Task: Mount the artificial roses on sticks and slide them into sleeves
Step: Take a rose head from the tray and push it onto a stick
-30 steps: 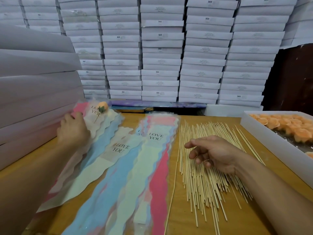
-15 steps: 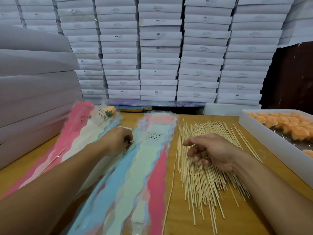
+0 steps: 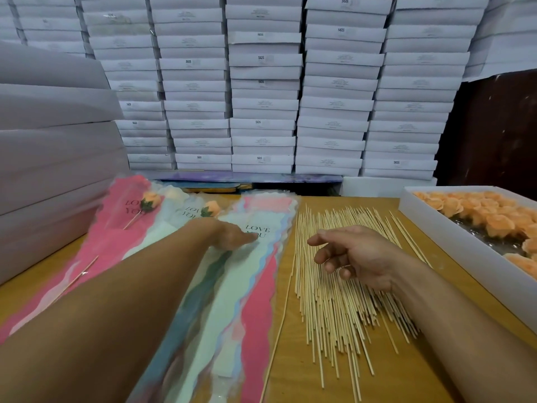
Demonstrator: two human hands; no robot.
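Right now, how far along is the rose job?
Done: two sleeved roses, one in the pink sleeve, another beside it. In hand: the left hand touches the top sleeve of the empty stack; the right hand hovers over the sticks, holding nothing. Left: the tray of roses is mostly full.

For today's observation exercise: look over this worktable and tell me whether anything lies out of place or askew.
One stick lies alone on the bare table between the pile of sleeves and the pile of sticks, slanted apart from the rest. A few sticks at the pile's right edge fan outward too. Nothing looks spilled or damaged.
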